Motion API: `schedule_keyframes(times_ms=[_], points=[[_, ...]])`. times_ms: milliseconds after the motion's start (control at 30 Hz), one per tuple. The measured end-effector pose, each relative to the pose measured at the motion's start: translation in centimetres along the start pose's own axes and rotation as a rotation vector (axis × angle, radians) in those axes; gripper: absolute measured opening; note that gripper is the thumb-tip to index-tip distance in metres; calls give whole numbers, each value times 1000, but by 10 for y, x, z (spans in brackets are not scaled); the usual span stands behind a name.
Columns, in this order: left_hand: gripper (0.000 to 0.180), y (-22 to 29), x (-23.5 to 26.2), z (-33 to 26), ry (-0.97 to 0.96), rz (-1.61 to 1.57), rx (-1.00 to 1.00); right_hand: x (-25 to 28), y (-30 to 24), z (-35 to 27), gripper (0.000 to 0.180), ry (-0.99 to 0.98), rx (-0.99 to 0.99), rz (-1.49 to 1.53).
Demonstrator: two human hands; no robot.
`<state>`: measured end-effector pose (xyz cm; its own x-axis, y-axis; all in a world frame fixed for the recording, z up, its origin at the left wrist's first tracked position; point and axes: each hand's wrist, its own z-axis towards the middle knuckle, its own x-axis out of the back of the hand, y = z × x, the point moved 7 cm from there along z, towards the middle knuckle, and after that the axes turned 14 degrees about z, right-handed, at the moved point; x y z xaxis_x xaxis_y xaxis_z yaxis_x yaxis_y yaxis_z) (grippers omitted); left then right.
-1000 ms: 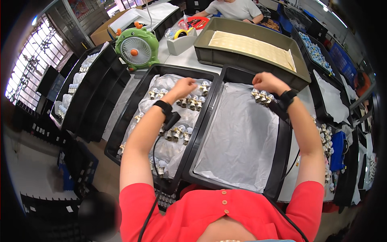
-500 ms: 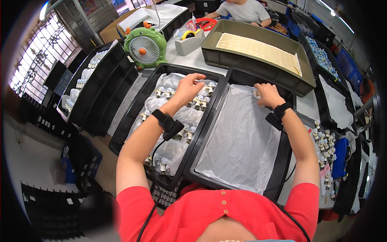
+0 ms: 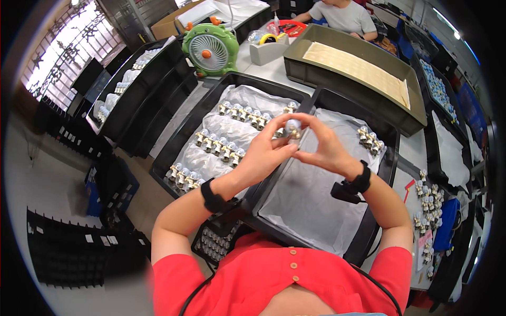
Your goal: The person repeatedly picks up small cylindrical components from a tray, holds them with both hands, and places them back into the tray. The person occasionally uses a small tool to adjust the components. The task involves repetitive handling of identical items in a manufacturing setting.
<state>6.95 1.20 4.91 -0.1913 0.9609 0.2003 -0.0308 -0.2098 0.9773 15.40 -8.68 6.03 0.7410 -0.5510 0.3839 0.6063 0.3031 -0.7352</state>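
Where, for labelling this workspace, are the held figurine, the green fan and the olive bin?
Held figurine (image 3: 293, 126), head view: on its bluish head.
Green fan (image 3: 206, 53), head view: on its orange hub.
Olive bin (image 3: 327, 81), head view: on its near outer wall.

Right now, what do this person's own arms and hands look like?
Short red sleeves end above the elbows. The left hand and right hand wear no gloves. A black band circles each wrist, the right one bearing a boxy black module. Thin black cords run down over the red top.
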Motion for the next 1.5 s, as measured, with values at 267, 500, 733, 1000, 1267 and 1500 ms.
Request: schedule_keyframes(times_ms=[267, 500, 733, 1000, 1267, 1500], points=[[57, -6, 10, -8, 150, 10, -62, -12, -7, 8, 67, -39, 63, 42], [59, -8, 1, 3, 96, -67, -70, -7, -3, 1, 64, 75, 64, -49], [59, -21, 1, 6, 113, -36, -77, -9, 8, -7, 67, 118, 76, -25], [58, -32, -1, 4, 82, 34, -99, -15, 11, -13, 69, 110, 25, 6], [55, -37, -2, 2, 106, 48, -58, -19, 15, -18, 71, 95, -3, 16], [48, -29, -3, 0, 99, -202, -41, -14, 8, -17, 74, 130, 18, 8]])
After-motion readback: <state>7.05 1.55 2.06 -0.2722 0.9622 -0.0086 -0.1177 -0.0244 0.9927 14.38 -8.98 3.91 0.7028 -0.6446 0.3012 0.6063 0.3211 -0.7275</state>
